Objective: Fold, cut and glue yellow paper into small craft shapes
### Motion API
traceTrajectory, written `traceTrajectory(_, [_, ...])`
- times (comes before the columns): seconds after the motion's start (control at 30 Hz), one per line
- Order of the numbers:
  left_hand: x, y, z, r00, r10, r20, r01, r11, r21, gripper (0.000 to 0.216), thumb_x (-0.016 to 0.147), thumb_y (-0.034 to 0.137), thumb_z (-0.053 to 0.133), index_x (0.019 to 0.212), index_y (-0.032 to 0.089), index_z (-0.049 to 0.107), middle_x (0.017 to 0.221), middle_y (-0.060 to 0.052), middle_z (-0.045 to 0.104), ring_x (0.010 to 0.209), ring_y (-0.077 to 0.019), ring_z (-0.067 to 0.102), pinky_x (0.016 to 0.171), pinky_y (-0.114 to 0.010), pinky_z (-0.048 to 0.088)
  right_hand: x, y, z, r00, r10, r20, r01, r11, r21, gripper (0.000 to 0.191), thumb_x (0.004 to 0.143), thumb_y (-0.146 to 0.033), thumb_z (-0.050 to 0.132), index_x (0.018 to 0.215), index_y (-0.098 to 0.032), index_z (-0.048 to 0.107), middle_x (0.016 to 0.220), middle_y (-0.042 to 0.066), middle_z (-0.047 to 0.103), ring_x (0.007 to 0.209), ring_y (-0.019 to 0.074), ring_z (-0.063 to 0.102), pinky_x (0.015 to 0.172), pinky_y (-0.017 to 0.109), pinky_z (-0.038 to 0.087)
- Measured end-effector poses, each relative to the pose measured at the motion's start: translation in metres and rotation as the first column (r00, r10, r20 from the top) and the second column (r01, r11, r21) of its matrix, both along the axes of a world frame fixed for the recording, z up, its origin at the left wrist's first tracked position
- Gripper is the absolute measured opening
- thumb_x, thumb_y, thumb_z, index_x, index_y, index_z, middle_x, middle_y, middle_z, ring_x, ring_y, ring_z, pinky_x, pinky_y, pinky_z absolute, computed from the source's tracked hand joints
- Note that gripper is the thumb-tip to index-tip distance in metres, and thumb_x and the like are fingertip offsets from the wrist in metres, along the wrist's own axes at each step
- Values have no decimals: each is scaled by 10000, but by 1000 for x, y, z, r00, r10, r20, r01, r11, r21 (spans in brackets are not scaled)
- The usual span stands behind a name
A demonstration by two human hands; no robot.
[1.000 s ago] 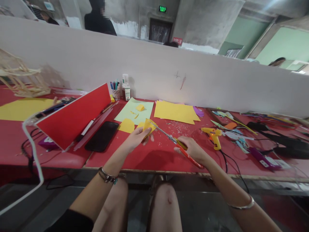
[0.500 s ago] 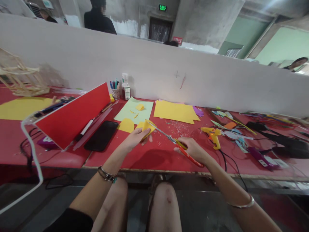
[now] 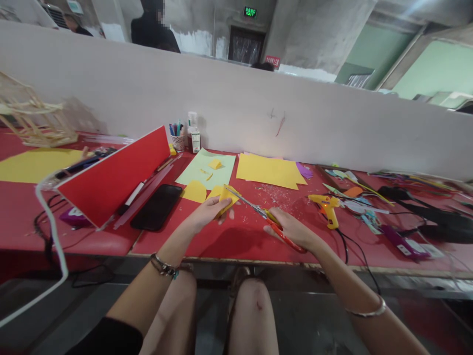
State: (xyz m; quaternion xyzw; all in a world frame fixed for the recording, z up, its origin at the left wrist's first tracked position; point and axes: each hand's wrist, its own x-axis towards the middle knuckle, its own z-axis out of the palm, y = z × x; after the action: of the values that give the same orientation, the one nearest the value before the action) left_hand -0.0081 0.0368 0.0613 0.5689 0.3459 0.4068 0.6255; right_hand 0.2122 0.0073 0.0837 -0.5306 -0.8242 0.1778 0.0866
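My left hand (image 3: 208, 213) pinches a small folded piece of yellow paper (image 3: 226, 195) just above the red table (image 3: 236, 236). My right hand (image 3: 291, 229) grips red-and-yellow-handled scissors (image 3: 264, 215), fingers closed through the handles. The blades point up and left, and their tips meet the yellow piece at its upper right edge. Both hands hover near the table's front edge, above my knees.
A black phone (image 3: 156, 206) and a tilted red board (image 3: 111, 177) lie to the left. Light green paper (image 3: 205, 170), yellow sheets (image 3: 269, 171), a yellow glue gun (image 3: 325, 206) with its cord, a pen cup (image 3: 178, 138) and craft clutter lie behind and to the right. A grey partition stands at the back.
The scissors and my right hand have shifted slightly left, toward the yellow piece. My left hand has kept its hold with little movement.
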Motion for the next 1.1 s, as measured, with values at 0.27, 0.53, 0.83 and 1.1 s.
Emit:
traceTrajectory(0.27, [0, -1, -1, 1000, -9, 24, 10, 1000, -25, 272, 667, 417, 520, 591, 157, 546, 474, 22, 553, 333, -44, 360, 357, -186, 261, 0, 6, 0, 998, 36, -59, -34, 999, 29, 319, 729, -468, 426, 596, -193, 337, 591, -23, 398, 536, 107, 365, 498, 228, 271])
traceTrajectory(0.53, [0, -3, 5, 999, 2, -34, -5, 997, -74, 247, 675, 379, 501, 596, 148, 534, 463, 31, 542, 328, -43, 361, 365, -186, 263, 4, 9, -5, 997, 37, -69, -38, 999, -9, 365, 719, -525, 396, 595, -182, 383, 564, -22, 414, 529, 107, 371, 490, 223, 253])
traceTrajectory(0.83, [0, -3, 1, 999, 20, -25, -22, 995, -96, 218, 715, 323, 464, 612, 150, 548, 479, 25, 549, 335, -49, 361, 370, -192, 266, 4, 8, -2, 999, 31, -37, -32, 999, -12, 361, 718, -519, 401, 602, -178, 394, 559, -23, 417, 527, 106, 376, 496, 223, 259])
traceTrajectory(1.1, [-2, -2, 1, 999, -32, -14, 31, 997, -75, 209, 720, 306, 476, 643, 140, 577, 471, 17, 560, 320, -49, 375, 360, -191, 267, 1, 2, 0, 998, 60, 14, -59, 996, -63, 323, 745, -501, 384, 748, -178, 395, 739, 29, 480, 652, 145, 442, 571, 252, 334])
